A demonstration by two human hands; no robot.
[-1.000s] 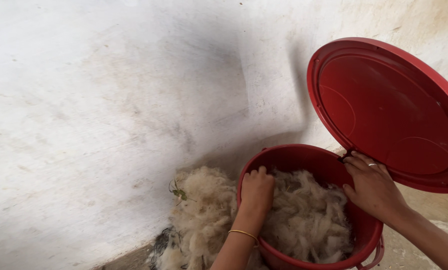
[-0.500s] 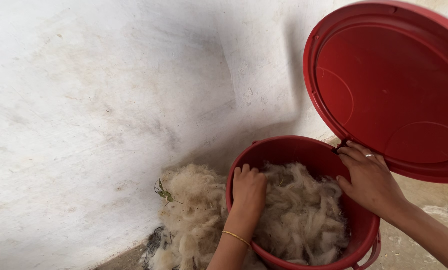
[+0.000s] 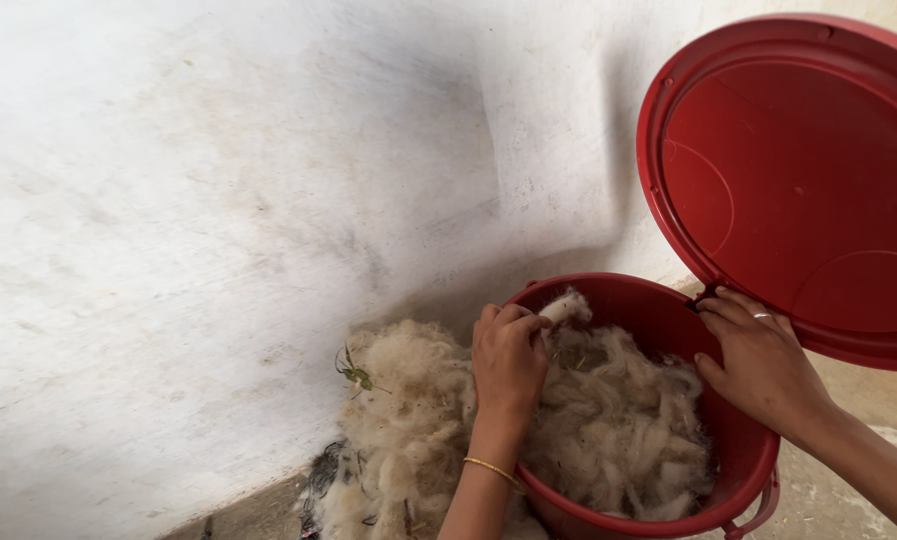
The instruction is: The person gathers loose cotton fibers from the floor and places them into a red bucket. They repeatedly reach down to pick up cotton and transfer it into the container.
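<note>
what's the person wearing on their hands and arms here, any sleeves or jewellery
Both forearms are bare, with no sleeves in view. The left hand has a thin gold-coloured bangle round the wrist. The right hand has a slim silver-coloured ring on one finger. No gloves and no watch show on either arm.

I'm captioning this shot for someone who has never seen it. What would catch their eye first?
The big red lid at upper right, tilted open and steadied at its lower edge by the right hand. Below it sits a red bucket full of pale raw wool, where the left hand pinches a tuft of it. More wool is heaped on the floor to the bucket's left, against the white wall.
</note>
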